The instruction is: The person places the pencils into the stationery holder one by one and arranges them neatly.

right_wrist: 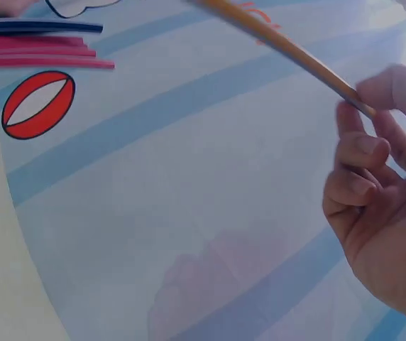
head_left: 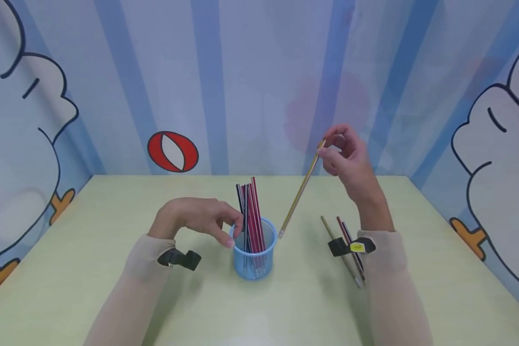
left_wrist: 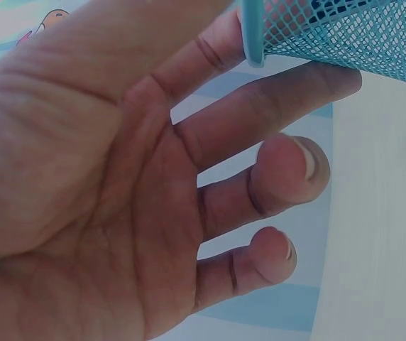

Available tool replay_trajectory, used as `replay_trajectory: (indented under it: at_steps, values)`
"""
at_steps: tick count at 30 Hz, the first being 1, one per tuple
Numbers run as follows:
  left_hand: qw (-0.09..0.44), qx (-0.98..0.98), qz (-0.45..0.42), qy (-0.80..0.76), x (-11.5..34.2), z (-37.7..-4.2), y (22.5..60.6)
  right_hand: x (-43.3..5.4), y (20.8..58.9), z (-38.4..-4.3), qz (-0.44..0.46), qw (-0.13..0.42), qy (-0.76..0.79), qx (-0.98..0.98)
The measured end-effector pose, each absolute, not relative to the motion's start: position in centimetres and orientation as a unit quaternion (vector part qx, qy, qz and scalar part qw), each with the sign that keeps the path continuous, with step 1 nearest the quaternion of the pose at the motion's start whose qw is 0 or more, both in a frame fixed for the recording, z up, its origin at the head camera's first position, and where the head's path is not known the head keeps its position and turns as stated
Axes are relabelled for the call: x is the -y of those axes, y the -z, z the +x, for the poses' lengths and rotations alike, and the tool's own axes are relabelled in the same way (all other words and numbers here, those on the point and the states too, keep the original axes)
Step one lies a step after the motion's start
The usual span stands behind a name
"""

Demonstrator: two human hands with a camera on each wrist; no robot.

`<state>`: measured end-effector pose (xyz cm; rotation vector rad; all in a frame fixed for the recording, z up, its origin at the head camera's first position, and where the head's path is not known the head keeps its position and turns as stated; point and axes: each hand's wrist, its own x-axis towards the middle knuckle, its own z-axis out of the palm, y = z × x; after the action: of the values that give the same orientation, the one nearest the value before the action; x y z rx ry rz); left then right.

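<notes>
A light blue mesh pencil cup (head_left: 253, 269) stands on the table with several red and dark striped pencils (head_left: 253, 216) upright in it. My left hand (head_left: 203, 216) holds the cup's left rim; in the left wrist view its ring and little fingers are bent and free of the mesh (left_wrist: 331, 35). Raised to the right of the cup, my right hand (head_left: 346, 156) pinches a yellow pencil (head_left: 300, 192) near its upper end between thumb and fingertips. This pencil slants down to the left, its pale lower end (head_left: 280, 234) close beside the cup's right rim.
On the table (head_left: 112, 288) to the right lie a few loose pencils (head_left: 346, 257), gold, red and dark, partly covered by the right wrist's strap and sleeve. A striped backdrop (head_left: 259, 96) with cartoon drawings and a red oval (head_left: 157, 151) rises behind the table's far edge.
</notes>
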<state>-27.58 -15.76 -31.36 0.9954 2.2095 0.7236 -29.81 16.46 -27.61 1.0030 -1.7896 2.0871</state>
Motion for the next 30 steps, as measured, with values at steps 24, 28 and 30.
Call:
replay_trajectory:
  at_steps: [24,28,30]
  values:
    - [0.301,-0.829,0.380,-0.278,15.7,-27.6,31.2,-8.2,32.0,-29.9,0.386,0.053,-0.407,0.826]
    - [0.301,-0.826,0.386,-0.278,15.8,-27.8,31.3,-9.3,31.7,-30.3,0.370,0.044,-0.402,0.836]
    - [0.301,-0.826,0.386,-0.281,15.8,-27.9,31.5,-10.1,31.4,-30.5,0.357,0.030,-0.404,0.842]
